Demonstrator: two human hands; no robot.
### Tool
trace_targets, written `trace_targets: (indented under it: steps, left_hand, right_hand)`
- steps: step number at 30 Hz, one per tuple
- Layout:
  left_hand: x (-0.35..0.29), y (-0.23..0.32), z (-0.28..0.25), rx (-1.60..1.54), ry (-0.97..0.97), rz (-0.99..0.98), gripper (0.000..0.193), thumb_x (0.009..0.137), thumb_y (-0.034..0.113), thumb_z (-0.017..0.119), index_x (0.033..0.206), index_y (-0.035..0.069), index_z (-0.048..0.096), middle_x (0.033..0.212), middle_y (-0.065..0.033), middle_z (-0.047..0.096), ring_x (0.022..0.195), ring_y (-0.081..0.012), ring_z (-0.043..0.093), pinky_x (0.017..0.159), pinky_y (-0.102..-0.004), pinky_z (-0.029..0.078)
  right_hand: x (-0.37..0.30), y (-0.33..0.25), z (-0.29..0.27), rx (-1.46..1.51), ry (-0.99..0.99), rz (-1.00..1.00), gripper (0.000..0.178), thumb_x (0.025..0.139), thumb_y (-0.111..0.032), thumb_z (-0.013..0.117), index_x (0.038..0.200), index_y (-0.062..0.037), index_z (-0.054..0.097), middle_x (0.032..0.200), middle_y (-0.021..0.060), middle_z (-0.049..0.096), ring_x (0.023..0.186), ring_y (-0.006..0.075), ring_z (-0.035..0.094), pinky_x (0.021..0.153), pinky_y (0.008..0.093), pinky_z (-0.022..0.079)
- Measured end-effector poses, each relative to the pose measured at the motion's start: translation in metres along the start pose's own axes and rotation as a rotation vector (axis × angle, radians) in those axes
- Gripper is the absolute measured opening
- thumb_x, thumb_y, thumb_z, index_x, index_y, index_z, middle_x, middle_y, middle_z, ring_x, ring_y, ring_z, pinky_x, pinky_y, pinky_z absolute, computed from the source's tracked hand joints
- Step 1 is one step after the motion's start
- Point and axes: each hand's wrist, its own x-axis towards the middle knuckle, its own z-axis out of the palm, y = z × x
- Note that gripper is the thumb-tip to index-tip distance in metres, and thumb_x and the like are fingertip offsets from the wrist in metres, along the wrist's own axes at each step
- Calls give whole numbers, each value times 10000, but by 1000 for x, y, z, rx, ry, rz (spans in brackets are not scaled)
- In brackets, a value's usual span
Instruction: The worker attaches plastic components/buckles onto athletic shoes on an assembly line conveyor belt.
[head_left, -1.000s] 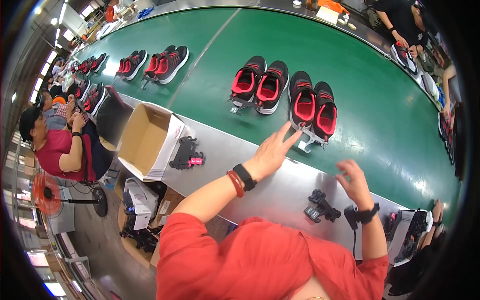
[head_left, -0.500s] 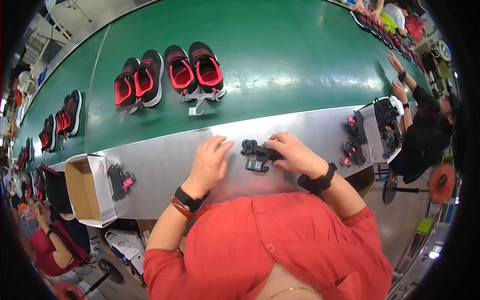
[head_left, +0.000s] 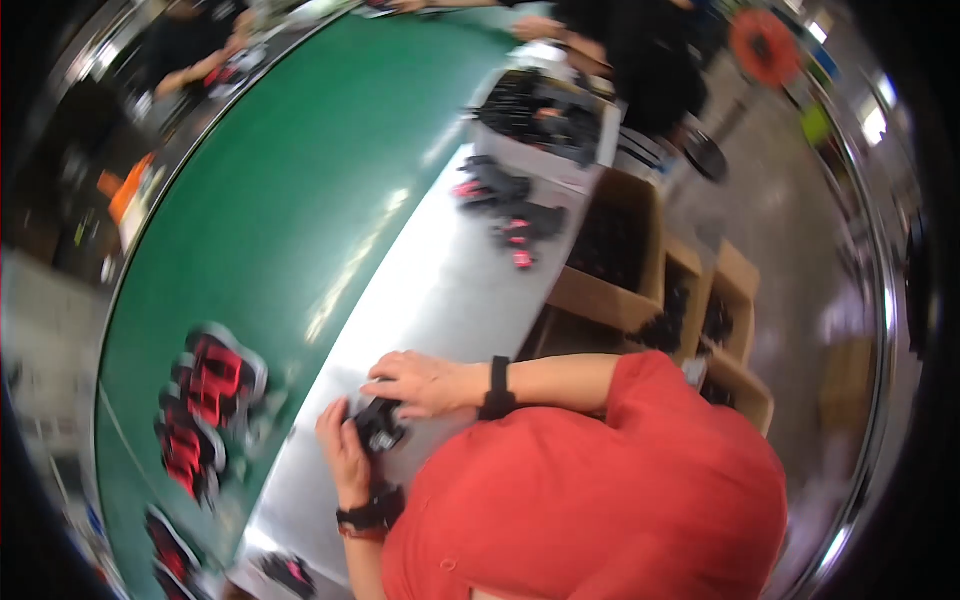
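Note:
A small bunch of black plastic shoe hangers (head_left: 380, 425) lies on the metal ledge in front of me, blurred by motion. My right hand (head_left: 428, 384) is over it, fingers curled down onto its far side. My left hand (head_left: 345, 458) stands at the near left side of the hangers, fingers extended and slightly apart; whether they touch the hangers is unclear. Past the ledge, pairs of black-and-red sports shoes (head_left: 215, 375) rest on the green belt.
Loose black hangers with pink tags (head_left: 518, 225) lie farther along the ledge, beside a white box full of hangers (head_left: 540, 155). Open cardboard boxes (head_left: 610, 295) stand below the ledge on the right. Co-workers (head_left: 640, 60) are at the far end and across the belt.
The view has swung to the right, bringing the hanger box and cardboard boxes closer to the middle. My right hand stays at the hangers, and my left hand is closer to them.

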Motion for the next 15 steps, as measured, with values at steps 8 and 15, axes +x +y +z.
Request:
trace_targets:
  steps: [8, 15]
  left_hand:
    - [-5, -11, 4, -404, 112, -217, 381, 1012, 183, 349, 1330, -19, 404, 1173, -120, 520, 1075, -225, 513, 955, -352, 417]
    - [11, -17, -15, -191, 51, -158, 388, 998, 172, 385, 1344, -3, 404, 1235, -153, 505, 1108, -250, 515, 981, -363, 400]
  right_hand:
    - [-77, 26, -32, -323, 371, 328, 361, 765, -213, 688, 1074, -51, 592, 1103, 108, 530, 1085, 278, 485, 908, 394, 420]
    - [-84, 24, -29, -432, 629, 303, 222, 767, -284, 679, 801, -76, 609, 897, 59, 541, 951, 228, 509, 861, 370, 406]
